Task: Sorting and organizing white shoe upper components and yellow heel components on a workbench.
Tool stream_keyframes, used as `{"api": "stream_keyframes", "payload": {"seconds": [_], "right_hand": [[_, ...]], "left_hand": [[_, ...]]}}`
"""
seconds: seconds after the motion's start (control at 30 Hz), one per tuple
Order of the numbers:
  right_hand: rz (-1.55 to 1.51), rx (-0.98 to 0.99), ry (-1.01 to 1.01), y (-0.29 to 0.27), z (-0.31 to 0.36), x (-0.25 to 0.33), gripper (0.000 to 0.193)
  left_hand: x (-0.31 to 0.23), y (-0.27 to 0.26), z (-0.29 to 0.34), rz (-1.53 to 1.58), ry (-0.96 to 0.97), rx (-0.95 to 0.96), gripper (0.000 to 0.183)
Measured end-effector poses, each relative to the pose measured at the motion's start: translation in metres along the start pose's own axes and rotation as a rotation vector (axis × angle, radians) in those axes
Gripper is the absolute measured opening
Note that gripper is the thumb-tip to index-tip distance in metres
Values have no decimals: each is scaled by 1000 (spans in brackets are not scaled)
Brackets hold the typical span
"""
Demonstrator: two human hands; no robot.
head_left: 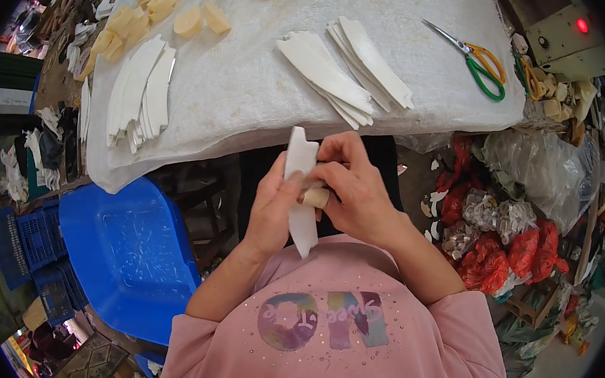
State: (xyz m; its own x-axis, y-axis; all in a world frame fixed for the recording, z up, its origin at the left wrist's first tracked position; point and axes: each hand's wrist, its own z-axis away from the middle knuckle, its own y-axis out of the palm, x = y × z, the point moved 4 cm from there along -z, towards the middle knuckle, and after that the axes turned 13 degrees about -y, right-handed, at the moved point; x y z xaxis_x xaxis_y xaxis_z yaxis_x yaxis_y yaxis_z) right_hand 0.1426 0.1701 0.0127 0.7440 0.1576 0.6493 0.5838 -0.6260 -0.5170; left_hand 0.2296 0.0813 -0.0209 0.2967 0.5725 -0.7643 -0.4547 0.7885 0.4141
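Observation:
A long, curved white strip (300, 221) stands nearly upright in my left hand (275, 202), just past the table's front edge. The fingers of that hand are closed round its middle, thumb on the face. My right hand (357, 186) has its fingertips bent in against the strip's right side. Between the hands, against the strip, is a small tan rounded piece (315, 197) gripped by my right fingers; its exact kind is unclear. Similar white strips (327, 76) lie in stacks on the covered table (229, 85), with another stack (138, 95) at the left.
Cream rounded blocks (162, 4) are grouped at the table's far left. Scissors (469, 50) with green and orange handles lie at the right. A blue tub (125, 245) stands at lower left. Red bags (487, 259) and clear plastic (538, 170) crowd the right side.

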Motion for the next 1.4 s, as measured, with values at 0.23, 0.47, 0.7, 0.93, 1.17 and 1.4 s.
{"api": "stream_keyframes", "payload": {"seconds": [0.23, 0.47, 0.7, 0.93, 1.17, 1.4], "right_hand": [[-38, 177, 195, -16, 50, -27, 19], [415, 275, 357, -46, 94, -61, 24], [-121, 0, 282, -15, 24, -7, 21], [-561, -235, 675, 14, 36, -21, 18], [-449, -178, 601, 14, 46, -20, 19], [-444, -213, 584, 11, 45, -15, 20]], "left_hand": [[-21, -35, -1, 375, 155, -4, 43], [-28, -35, 4, 311, 135, 16, 51], [8, -6, -2, 314, -15, 73, 45], [21, -16, 2, -17, 77, -78, 35], [15, -15, 9, -115, -2, -82, 20], [12, -13, 12, -94, 28, -17, 17]]}}
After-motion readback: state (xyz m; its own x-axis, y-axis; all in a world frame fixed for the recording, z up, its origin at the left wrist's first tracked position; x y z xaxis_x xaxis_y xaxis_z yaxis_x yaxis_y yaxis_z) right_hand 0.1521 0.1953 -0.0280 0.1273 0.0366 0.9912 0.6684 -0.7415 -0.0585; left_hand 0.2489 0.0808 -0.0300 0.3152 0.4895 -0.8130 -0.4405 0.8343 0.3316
